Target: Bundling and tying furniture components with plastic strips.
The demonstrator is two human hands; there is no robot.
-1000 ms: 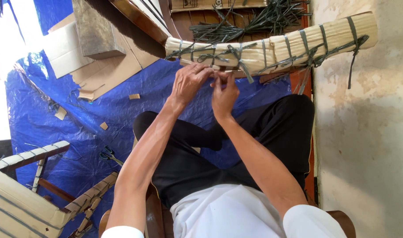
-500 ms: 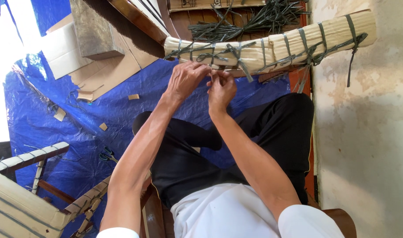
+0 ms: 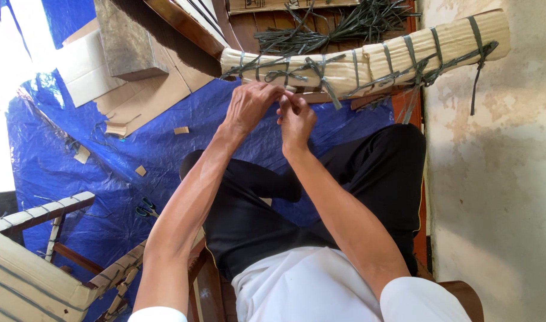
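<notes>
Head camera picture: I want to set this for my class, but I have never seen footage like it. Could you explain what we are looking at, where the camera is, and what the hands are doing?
The camera sits on a seated person's head and looks down, so you see their own arms and black trousers. The left hand and right hand meet close together just under a long pale bundle of thin sticks, bound round with dark strips. The fingers pinch something small between them, probably one of those strips; it is too small to be sure. Loose dark strips lie behind the bundle. A blue tarpaulin covers the floor, with cardboard pieces, small scissors and another bound piece on it.
</notes>
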